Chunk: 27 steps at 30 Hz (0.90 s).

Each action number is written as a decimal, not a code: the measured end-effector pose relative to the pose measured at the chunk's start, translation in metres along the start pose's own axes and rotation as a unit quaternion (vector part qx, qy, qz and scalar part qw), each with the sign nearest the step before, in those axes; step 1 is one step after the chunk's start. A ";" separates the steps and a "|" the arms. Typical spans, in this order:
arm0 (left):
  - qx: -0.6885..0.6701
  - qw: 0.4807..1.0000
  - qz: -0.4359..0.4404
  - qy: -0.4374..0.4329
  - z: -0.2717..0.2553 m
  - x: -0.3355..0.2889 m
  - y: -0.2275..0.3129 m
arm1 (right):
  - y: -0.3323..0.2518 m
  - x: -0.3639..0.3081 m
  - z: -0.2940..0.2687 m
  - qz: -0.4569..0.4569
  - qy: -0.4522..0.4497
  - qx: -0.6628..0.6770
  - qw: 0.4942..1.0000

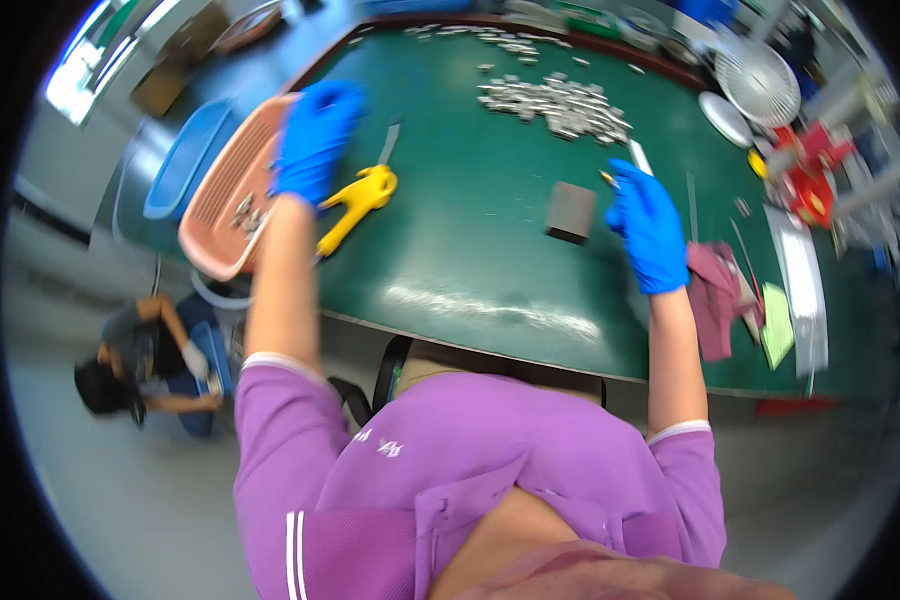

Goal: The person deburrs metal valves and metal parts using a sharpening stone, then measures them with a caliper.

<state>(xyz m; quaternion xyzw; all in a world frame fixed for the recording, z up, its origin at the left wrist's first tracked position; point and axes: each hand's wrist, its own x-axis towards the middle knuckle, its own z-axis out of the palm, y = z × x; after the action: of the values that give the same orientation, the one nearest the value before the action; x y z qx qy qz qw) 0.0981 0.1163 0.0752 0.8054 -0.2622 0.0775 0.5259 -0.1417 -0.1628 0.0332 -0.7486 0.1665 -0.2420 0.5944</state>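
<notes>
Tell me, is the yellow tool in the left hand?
No, the yellow tool lies on the table, beside the left hand.

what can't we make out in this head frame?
- Left hand, head view: motion-blurred over the pink basket; contact cannot be told.
- Right hand: glove hides most of the thin white piece at its fingertips.
- Small metal parts: too small and blurred to identify.
- Items at the right table edge: smeared by fisheye rim.
</notes>
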 end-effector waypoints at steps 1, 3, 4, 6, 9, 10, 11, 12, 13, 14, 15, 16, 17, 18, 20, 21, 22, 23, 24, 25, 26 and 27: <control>0.036 0.998 -0.029 0.036 -0.023 -0.004 -0.012 | -0.005 0.000 -0.003 -0.024 -0.056 -0.029 0.998; 0.171 0.980 -0.077 0.073 -0.099 -0.005 -0.097 | -0.011 -0.001 -0.010 -0.074 -0.143 -0.115 0.980; 0.287 0.951 -0.100 0.057 -0.124 -0.009 -0.113 | -0.013 -0.001 -0.017 -0.096 -0.167 -0.174 0.966; 0.392 0.910 -0.120 0.059 -0.151 -0.015 -0.150 | -0.010 0.001 -0.034 -0.053 -0.145 -0.165 0.974; 0.312 0.924 -0.220 -0.009 -0.142 -0.014 -0.152 | 0.008 0.023 -0.071 -0.072 -0.016 -0.298 0.952; 0.297 0.932 -0.208 -0.022 -0.140 -0.015 -0.153 | 0.018 0.036 -0.090 -0.084 0.039 -0.314 0.945; 0.293 0.938 -0.179 -0.038 -0.143 -0.015 -0.157 | 0.033 0.052 -0.116 -0.087 0.102 -0.336 0.932; 0.301 0.934 -0.186 -0.037 -0.136 -0.013 -0.151 | 0.049 0.066 -0.144 -0.090 0.167 -0.356 0.915; 0.306 0.935 -0.172 -0.044 -0.143 -0.015 -0.160 | 0.057 0.076 -0.166 -0.064 0.189 -0.415 0.888; 0.312 0.935 -0.159 -0.049 -0.150 -0.016 -0.169 | 0.063 0.083 -0.185 -0.039 0.211 -0.471 0.856; 0.309 0.936 -0.164 -0.046 -0.146 -0.016 -0.164 | 0.074 0.087 -0.198 -0.001 0.209 -0.521 0.828; 0.296 0.936 -0.186 -0.045 -0.142 -0.015 -0.149 | 0.085 0.091 -0.208 0.035 0.204 -0.567 0.797; 0.286 0.934 -0.213 -0.040 -0.141 -0.019 -0.139 | 0.091 0.096 -0.213 0.069 0.177 -0.574 0.796; 0.327 0.939 -0.109 0.007 -0.144 -0.025 -0.137 | 0.097 0.101 -0.217 0.102 0.148 -0.581 0.794; 0.308 0.948 0.009 0.075 -0.142 -0.035 -0.125 | 0.109 0.107 -0.226 0.104 0.127 -0.557 0.814; 0.246 0.964 0.029 0.096 -0.131 -0.036 -0.103 | 0.119 0.108 -0.238 0.048 0.127 -0.558 0.818; 0.231 0.966 0.033 0.113 -0.121 -0.042 -0.072 | 0.120 0.108 -0.240 0.038 0.123 -0.553 0.823; 0.214 0.967 0.041 0.129 -0.110 -0.047 -0.045 | 0.124 0.110 -0.248 0.032 0.116 -0.558 0.821; 0.172 0.972 0.078 0.141 -0.105 -0.054 -0.030 | 0.124 0.111 -0.248 0.044 0.128 -0.534 0.835; 0.131 0.973 0.116 0.152 -0.099 -0.063 -0.021 | 0.117 0.111 -0.239 0.012 0.151 -0.518 0.842; 0.097 0.977 0.120 0.149 -0.087 -0.075 -0.013 | 0.102 0.109 -0.227 -0.017 0.177 -0.501 0.847; 0.063 0.979 0.126 0.145 -0.072 -0.086 -0.004 | 0.083 0.106 -0.208 -0.069 0.156 -0.431 0.886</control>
<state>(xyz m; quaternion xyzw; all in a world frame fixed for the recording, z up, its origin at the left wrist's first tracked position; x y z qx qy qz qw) 0.0374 0.2111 0.0690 0.7774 -0.2773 0.2757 0.4926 -0.1675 -0.4080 0.0070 -0.8931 0.2930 -0.3004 0.1620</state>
